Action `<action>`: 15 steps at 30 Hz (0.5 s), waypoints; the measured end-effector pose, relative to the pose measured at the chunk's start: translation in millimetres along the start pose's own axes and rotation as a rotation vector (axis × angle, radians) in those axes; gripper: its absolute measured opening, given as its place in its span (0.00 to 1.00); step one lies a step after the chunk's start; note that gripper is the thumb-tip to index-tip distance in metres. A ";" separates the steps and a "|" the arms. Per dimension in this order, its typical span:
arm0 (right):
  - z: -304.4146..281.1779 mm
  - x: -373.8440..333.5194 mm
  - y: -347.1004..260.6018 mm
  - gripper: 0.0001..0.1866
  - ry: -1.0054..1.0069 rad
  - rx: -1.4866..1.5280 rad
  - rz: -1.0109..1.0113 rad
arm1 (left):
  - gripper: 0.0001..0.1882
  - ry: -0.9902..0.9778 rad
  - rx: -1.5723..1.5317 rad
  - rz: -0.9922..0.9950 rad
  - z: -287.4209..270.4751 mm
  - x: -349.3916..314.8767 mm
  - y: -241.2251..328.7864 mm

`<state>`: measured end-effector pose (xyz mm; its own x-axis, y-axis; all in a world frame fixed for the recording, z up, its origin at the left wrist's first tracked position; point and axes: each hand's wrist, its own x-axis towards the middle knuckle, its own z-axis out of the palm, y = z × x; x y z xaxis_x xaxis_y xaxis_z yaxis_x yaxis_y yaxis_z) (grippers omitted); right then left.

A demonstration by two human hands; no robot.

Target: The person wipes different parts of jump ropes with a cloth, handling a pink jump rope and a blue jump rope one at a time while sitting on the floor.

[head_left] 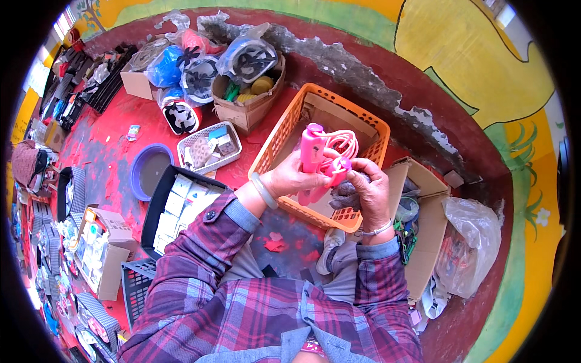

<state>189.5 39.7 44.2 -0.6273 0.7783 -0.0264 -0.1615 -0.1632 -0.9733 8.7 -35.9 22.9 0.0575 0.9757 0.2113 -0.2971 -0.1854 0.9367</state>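
Observation:
A pink skipping rope point(313, 149), with thick handles, purple end caps and a bundled pale pink cord, is held up over an orange plastic basket point(379, 130). My left hand point(287, 176) is closed around the upright handle. Closed by its fingertips, my right hand point(373, 192) pinches the second handle near its purple end. The cord loops stand above and between both hands. Below my right fingers is a dark grey fuzzy thing point(346, 195), its kind unclear. Cardboard lines part of the basket, and my hands hide some of its inside.
Right of the basket stand an open cardboard box point(423, 242) and a clear plastic bag point(472, 242). To the left are a purple basin point(145, 184), a white basket point(233, 151) and a black box of white packets point(169, 221). A filled carton point(257, 109) stands by the wall.

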 end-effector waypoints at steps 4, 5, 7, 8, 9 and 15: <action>-3.0 1.1 7.6 0.11 -0.033 -0.106 -0.089 | 0.27 -0.037 -0.027 -0.088 2.8 0.4 1.0; -2.9 1.4 8.9 0.10 -0.038 -0.134 -0.090 | 0.26 -0.024 -0.041 -0.140 3.4 0.4 1.5; -3.2 2.0 7.2 0.10 -0.081 -0.158 -0.057 | 0.27 -0.028 -0.050 -0.207 1.0 0.0 -0.3; -4.9 2.1 1.1 0.09 -0.119 -0.156 -0.022 | 0.29 -0.044 -0.044 -0.222 -2.4 0.5 -1.2; -8.4 1.7 -5.9 0.09 -0.156 -0.153 0.013 | 0.32 -0.042 -0.008 -0.057 -0.1 2.6 -2.5; -43.6 -9.2 -34.0 0.14 -0.086 -0.135 -0.045 | 0.37 -0.338 0.106 -0.302 6.5 -2.2 25.5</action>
<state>233.9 64.5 67.6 -0.6856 0.7273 0.0323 -0.0909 -0.0414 -0.9950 7.2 -43.5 48.1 0.4390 0.8984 -0.0124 -0.1217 0.0731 0.9899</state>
